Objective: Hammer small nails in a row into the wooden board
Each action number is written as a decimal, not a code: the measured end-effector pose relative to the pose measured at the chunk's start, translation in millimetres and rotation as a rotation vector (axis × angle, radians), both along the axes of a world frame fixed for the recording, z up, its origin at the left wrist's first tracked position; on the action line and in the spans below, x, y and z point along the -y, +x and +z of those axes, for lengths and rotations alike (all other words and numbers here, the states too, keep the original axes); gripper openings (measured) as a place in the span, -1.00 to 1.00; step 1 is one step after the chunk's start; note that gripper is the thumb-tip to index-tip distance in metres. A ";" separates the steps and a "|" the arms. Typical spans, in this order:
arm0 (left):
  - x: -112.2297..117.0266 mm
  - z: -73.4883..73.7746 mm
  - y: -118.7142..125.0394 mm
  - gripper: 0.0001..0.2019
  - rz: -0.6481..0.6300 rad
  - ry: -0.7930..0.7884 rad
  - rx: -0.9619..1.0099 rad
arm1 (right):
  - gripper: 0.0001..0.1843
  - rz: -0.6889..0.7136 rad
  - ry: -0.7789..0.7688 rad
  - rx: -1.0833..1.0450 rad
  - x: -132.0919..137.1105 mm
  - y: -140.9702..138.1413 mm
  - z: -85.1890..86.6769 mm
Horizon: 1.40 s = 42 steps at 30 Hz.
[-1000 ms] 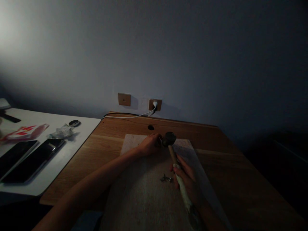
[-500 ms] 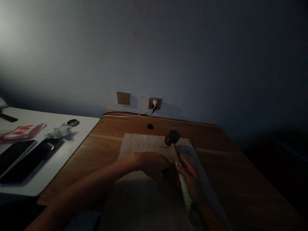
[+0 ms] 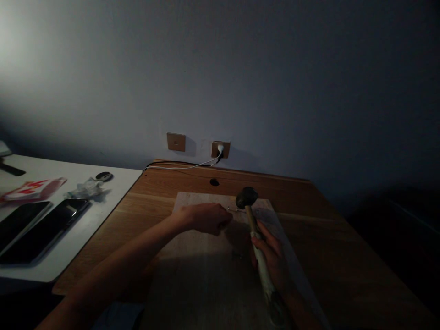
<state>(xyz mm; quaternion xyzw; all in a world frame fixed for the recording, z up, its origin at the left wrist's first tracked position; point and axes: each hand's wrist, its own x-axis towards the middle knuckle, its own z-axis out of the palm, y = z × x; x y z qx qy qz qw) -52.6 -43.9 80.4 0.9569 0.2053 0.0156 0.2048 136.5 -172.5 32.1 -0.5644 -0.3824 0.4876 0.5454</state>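
Note:
My right hand [image 3: 271, 252] is wrapped round the handle of a mallet [image 3: 246, 197] with a dark, rounded head and a pale grip. The head is raised over the far part of a light wooden board [image 3: 192, 275]. Just left of the mallet head, a small nail [image 3: 229, 209] shows at the board's far part. My left hand [image 3: 208, 218] is closed above the board, knuckles close to that nail; whatever its fingers pinch is hidden. Small dark bits [image 3: 238, 255] lie in shadow on the board between my hands, too dim to name.
The board rests on a wooden desk [image 3: 330, 247] against the wall. A white table [image 3: 117, 183] on the left carries two phones [image 3: 44, 231], a red-and-white packet [image 3: 32, 189], a crumpled clear bag [image 3: 87, 188] and a small dark round item [image 3: 104, 176]. Cables run to a wall socket [image 3: 220, 149].
My left hand has moved left and away from me, from beside my right hand to near the nail, uncovering the dark bits. My right hand and the mallet have hardly moved.

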 end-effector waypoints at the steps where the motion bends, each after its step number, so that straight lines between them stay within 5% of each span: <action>1: -8.6 -0.1 -4.6 -0.81 0.029 0.013 0.007 | -0.27 0.002 0.011 -0.009 -0.1 -0.8 1.1; 9: -51.5 -20.1 -16.2 -0.76 0.077 -0.012 0.226 | -0.42 0.076 0.059 -0.014 0.4 -2.2 8.2; 24: -43.6 -31.3 -6.0 -0.75 0.098 0.031 0.268 | -0.42 0.087 0.061 -0.017 1.2 0.0 3.1; 35: -60.5 -54.1 -8.2 -0.62 0.230 -0.308 0.415 | -0.45 0.157 0.044 -0.010 0.4 1.1 0.6; 42: -62.2 -59.0 -10.6 -0.59 0.262 -0.301 0.415 | -0.39 0.177 0.019 -0.036 -4.4 -7.4 7.1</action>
